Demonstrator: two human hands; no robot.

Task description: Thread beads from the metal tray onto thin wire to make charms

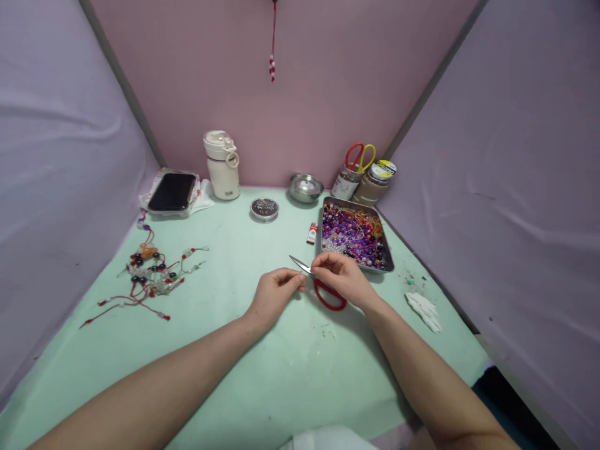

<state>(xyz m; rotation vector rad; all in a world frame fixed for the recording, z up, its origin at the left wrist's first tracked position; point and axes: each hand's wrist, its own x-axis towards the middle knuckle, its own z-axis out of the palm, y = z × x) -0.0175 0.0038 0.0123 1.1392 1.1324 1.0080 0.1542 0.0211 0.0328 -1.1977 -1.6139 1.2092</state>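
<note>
Both hands meet over the middle of the table, fingertips a short gap apart. My left hand (276, 295) is closed in a pinch, and whatever lies between thumb and fingers is too small to make out. My right hand (343, 277) is also pinched closed, its fingertips over the pivot area of a pair of red-handled scissors (332, 302). The scissor blades point to the upper left; I cannot tell whether the fingers touch them. Just beyond my right hand sits a metal tray (392, 265) filled with purple, clear and dark beads and some cords.
A lighter (312, 234), round tin (264, 210) and steel bowl (305, 189) are farther back. Jars (372, 184), one holding scissors, stand at back right. Beaded red cords (150, 272), a phone (172, 192) and a white bottle (224, 169) are left; a crumpled tissue (423, 311) lies right.
</note>
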